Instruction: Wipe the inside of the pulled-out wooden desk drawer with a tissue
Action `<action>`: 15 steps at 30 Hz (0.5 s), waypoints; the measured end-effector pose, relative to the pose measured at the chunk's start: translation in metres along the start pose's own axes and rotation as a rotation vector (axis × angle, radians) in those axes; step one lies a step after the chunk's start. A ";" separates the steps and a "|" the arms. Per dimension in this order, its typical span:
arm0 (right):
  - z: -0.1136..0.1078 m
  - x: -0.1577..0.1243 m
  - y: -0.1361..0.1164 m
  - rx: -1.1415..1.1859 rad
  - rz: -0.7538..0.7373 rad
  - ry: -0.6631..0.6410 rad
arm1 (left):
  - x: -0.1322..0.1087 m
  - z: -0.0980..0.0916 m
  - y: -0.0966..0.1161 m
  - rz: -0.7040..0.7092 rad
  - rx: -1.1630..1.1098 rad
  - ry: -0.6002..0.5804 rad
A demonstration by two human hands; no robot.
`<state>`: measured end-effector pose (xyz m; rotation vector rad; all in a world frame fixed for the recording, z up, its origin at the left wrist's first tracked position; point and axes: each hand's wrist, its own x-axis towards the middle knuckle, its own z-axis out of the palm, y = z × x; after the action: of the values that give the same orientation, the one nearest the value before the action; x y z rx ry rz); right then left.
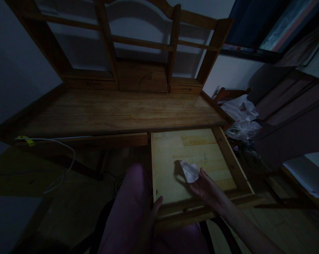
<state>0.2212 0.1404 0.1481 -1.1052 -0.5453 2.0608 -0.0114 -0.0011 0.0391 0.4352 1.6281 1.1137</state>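
Observation:
A wooden drawer [175,201] is pulled out from the desk above my lap. My right hand [205,187] reaches over it from the right, its fingers closed on a crumpled white tissue [189,171]. The tissue hangs above the drawer's pale bottom and casts a shadow to its left. At the drawer's front left corner, my left hand [155,211] grips the side wall. One digit shows over the rim; the other fingers are in the dark or hidden.
The wooden desk [127,109] carries a shelf unit [143,76] at its back. A white cable [69,148] with a yellow tag hangs over the left front edge. Plastic bags [241,109] are heaped on a chair at the right. My knee [135,176] is left of the drawer.

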 end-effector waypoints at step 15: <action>-0.020 0.020 0.015 -0.145 -0.133 0.173 | -0.003 -0.003 0.009 0.060 0.028 0.025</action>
<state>0.2247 0.1470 0.1168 -1.2815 -0.6710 1.8145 -0.0154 0.0004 0.0483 0.4927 1.6631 1.1462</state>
